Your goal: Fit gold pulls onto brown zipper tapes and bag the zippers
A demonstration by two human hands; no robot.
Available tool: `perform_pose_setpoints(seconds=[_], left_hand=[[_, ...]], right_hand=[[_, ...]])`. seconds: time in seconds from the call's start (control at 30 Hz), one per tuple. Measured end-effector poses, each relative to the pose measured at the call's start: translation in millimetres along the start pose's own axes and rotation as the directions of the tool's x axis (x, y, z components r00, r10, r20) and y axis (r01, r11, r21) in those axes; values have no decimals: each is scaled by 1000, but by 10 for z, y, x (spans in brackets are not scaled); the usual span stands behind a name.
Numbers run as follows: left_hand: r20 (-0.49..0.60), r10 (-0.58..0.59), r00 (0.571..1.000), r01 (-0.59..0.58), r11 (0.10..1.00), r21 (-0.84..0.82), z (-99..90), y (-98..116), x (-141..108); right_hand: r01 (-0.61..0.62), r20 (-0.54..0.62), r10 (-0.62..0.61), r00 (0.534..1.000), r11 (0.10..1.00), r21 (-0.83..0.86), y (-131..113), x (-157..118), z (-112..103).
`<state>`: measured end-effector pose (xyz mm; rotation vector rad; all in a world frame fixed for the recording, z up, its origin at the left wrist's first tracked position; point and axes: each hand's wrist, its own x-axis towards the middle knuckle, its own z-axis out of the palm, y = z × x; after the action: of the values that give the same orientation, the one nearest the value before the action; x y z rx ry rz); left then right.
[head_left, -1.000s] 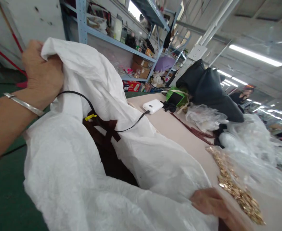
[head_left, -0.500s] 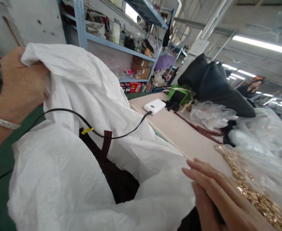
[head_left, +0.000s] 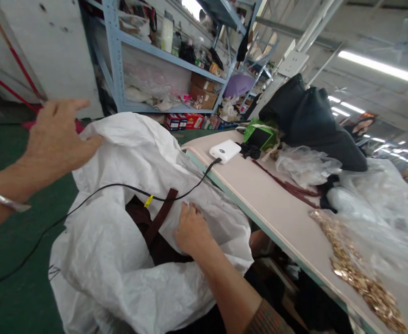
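A large white woven sack [head_left: 120, 250] stands beside the table, its mouth gaping. Dark brown fabric [head_left: 162, 248] with a strap shows inside. My left hand [head_left: 60, 132], with a silver bangle at the wrist, is above the sack's far left edge, fingers apart and holding nothing. My right hand [head_left: 192, 227] reaches over the sack's opening, near the strap, its fingers bent downward against the white material; whether they pinch anything is hidden. A black cable [head_left: 110, 185] with a yellow tag crosses over the sack to a white power bank [head_left: 225, 150] on the table.
The pale table [head_left: 259, 199] carries gold sequined trim [head_left: 364, 283], clear plastic bags [head_left: 304, 162], a green item [head_left: 259, 134] and a large black bag [head_left: 308, 120]. Blue metal shelving [head_left: 176, 58] stands behind. Dark things lie under the table.
My left hand has let go of the sack's edge, which has dropped. My right hand has moved left from beside the table to over the sack's opening.
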<state>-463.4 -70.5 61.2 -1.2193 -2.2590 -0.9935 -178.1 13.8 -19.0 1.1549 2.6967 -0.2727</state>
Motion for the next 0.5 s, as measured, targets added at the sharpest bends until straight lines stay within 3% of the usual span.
perform_pose_setpoints(seconds=[0.1,0.17,0.2,0.27,0.3,0.4,0.5], left_hand=[[177,166,970,-162,986,-40,212,231,-445],[397,250,883,-237,968,-81,375,347,-760],[524,275,807,-262,960,-100,456,379,-905],[692,244,680,-279,958,-64,603,371,-1145],[734,208,646,-282,959,-23,660,333,-1233],[807,62,588,-285,949,135,746,118,-1376],[824,-44,565,-288,925,248,716,-124,-1394]], right_hand=[[-47,32,46,998,999,26,-54,219,128],[-107,81,103,991,993,47,-49,398,230],[-140,102,133,986,988,59,-33,486,284],[-184,124,172,977,978,95,12,634,396],[-191,129,175,976,974,119,35,688,451],[-158,146,128,981,964,213,81,774,606],[-122,188,64,980,942,314,111,807,725]])
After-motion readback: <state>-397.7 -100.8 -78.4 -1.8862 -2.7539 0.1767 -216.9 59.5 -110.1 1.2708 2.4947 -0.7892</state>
